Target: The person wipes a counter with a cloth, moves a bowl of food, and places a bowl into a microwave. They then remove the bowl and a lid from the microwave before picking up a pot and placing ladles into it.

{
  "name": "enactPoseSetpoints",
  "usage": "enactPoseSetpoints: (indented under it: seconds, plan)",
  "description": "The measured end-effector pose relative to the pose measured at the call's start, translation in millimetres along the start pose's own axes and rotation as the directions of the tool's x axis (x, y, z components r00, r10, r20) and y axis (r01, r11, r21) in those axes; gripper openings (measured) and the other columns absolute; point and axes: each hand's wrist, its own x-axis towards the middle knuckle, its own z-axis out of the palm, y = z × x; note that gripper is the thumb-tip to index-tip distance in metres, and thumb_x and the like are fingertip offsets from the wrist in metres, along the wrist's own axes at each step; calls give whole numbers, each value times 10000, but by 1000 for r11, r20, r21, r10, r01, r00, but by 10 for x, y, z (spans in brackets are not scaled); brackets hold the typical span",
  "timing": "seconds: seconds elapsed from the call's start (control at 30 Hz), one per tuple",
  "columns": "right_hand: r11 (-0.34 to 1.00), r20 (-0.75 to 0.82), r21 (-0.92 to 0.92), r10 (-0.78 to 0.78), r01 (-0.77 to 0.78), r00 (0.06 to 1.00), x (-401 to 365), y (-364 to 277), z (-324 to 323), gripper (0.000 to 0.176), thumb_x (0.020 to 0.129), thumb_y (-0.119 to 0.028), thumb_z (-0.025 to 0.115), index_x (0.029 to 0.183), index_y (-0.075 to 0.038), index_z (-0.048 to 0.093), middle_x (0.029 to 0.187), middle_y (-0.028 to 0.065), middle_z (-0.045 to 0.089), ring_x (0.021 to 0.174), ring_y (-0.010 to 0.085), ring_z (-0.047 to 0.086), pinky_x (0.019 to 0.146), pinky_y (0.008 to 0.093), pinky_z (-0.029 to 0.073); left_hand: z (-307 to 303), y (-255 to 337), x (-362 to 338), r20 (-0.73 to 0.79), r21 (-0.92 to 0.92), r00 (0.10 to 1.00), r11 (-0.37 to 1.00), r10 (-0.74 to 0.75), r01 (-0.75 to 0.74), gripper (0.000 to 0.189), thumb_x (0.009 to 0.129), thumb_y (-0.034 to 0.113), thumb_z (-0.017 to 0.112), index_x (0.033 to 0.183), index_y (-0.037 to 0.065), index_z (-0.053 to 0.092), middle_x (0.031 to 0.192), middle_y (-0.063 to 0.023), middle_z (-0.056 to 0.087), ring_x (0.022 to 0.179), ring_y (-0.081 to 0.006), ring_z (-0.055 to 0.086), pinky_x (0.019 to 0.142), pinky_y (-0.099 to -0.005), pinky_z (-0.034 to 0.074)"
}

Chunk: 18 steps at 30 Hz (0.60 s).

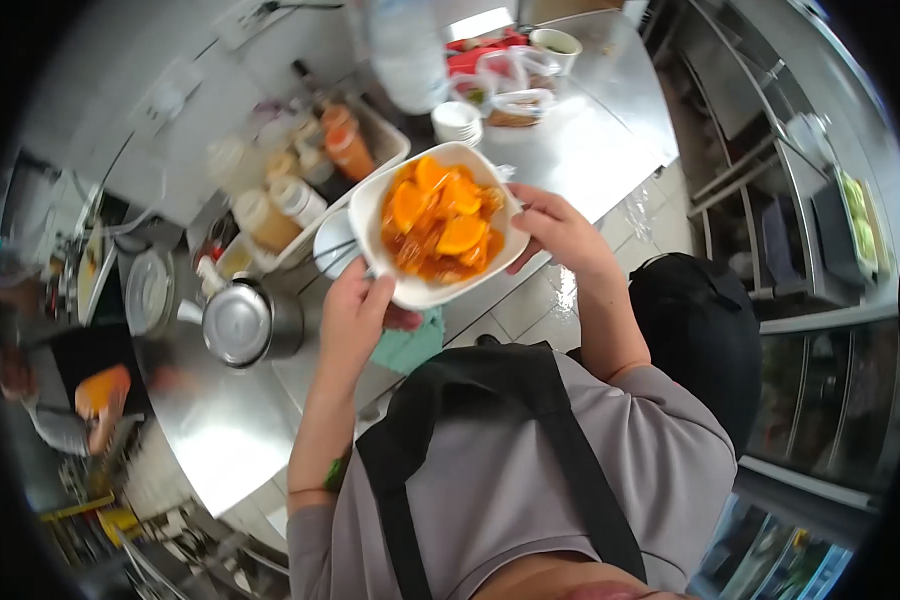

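I hold a white squarish bowl (pixel 425 294) over the steel counter's edge with both hands. It holds glossy orange slices (pixel 461 234) over sauced, orange-coated pieces. My left hand (pixel 355 305) grips the near left corner, its thumb on the rim. On the opposite side, my right hand (pixel 558 232) pinches the right rim between thumb and fingers. Behind the left side of the bowl is a small round pale dish (pixel 332 238) with thin dark sticks across it, partly hidden. A teal cloth (pixel 412 342) lies below the bowl, close to my left hand.
Left on the counter stands a lidded metal pot (pixel 238 326). A white tray (pixel 395 143) of sauce bottles sits along the wall. Stacked small white bowls (pixel 457 122) and clear tubs (pixel 520 106) are behind. Another person (pixel 65 425) is at far left. Steel shelving (pixel 735 150) stands right.
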Motion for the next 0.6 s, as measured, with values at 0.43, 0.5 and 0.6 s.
enactPoseSetpoints:
  seconds: [0.43,0.5,0.6]
  plan:
    - [994,-783,-84,-108,68,613,539,389,-2422,438,830,-119,399,1193,102,296,843,210,566,579,270,612,539,316,537,105,-314,627,222,137,972,985,74,-107,399,865,129,451,1224,-15,357,962,-110,590,852,-129,561,711,-231,446]
    - [995,-800,-76,-100,66,591,734,499,-2751,447,827,-112,389,1199,102,264,825,219,564,570,278,610,527,319,537,-10,-279,511,166,109,986,993,31,-49,377,877,146,427,1208,-24,370,971,-130,587,856,-166,573,723,-252,452]
    - [993,-814,46,-25,107,580,978,660,-3048,401,811,-79,356,1157,100,262,810,224,553,578,287,603,515,345,535,-206,-358,390,33,89,999,996,15,-18,363,877,145,426,1197,-21,386,966,-142,586,849,-183,578,726,-260,453]
